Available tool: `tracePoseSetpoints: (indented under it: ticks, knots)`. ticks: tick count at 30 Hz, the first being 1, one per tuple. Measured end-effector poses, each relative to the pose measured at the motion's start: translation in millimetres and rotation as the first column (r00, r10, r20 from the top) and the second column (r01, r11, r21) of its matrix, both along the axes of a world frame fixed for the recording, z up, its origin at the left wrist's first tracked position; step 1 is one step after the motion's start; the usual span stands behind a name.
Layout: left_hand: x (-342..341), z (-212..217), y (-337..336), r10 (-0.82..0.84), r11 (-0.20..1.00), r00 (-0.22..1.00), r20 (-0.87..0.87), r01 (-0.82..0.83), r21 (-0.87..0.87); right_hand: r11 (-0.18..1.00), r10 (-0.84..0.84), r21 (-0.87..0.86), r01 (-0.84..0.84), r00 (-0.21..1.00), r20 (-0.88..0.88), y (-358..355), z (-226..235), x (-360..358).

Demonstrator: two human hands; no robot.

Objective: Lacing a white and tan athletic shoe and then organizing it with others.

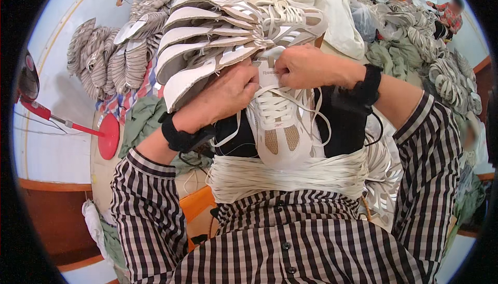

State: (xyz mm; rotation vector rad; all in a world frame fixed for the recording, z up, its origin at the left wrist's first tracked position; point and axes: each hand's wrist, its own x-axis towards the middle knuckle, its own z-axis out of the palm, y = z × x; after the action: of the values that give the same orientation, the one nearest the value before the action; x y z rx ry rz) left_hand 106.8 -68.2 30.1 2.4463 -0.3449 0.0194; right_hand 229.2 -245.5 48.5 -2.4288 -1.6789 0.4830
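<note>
A white and beige lace-up shoe upper point(285, 146) lies toe toward me over the dark cloth on my lap. White laces point(275, 107) criss-cross its front, with loose lengths looping out on both sides. My left hand point(223, 95) is closed at the left edge of the shoe's opening, fingers curled in. On the opposite edge, beside the tongue point(265, 74), my right hand point(303, 67) is closed in a pinch. Both grip the shoe upper; whether lace is also between the fingers is hidden. A thick bundle of white shoelaces point(288, 178) lies across my waist.
A fanned stack of shoe uppers point(189, 58) rises just beyond my left hand, with a laced upper point(293, 19) beside it. Heaped uppers point(111, 58) lie far left, near a red-based fan point(108, 136). A white sack point(340, 25) and another person point(450, 17) are at far right.
</note>
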Motion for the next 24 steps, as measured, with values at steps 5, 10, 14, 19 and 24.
tracePoseSetpoints:
  ticks: [5, 10, 14, 19, 24]
  knots:
    - [-9.4, -2.7, -31.3, -0.094, 0.978, 0.881, 0.464, -0.005, 0.209, 0.842, -0.243, 0.370, 0.394, 0.887, -0.392, -3.3, -18.0, -1.2]
    - [-58.4, 9.8, -91.5, -0.548, 0.835, 0.692, 0.470, 0.479, 0.270, 0.791, -0.089, 0.610, 0.042, 0.995, 0.048, 6.8, -4.2, -32.9]
    - [-95.1, -7.3, -138.2, -0.603, 0.768, 0.560, 0.568, 0.601, 0.223, 0.787, 0.178, 0.595, -0.163, 0.983, 0.034, 42.8, 24.1, -88.8]
    - [-120.9, 25.1, -172.1, -0.652, 0.666, 0.449, 0.611, 0.725, 0.179, 0.120, 0.602, 0.940, -0.319, 0.777, 0.186, 102.5, 40.9, -180.3]
    - [-123.3, 71.3, -157.6, -0.517, 0.704, 0.536, 0.667, 0.710, -0.024, 0.662, 0.454, 0.723, -0.198, 0.874, -0.177, 62.6, 64.7, -101.4]
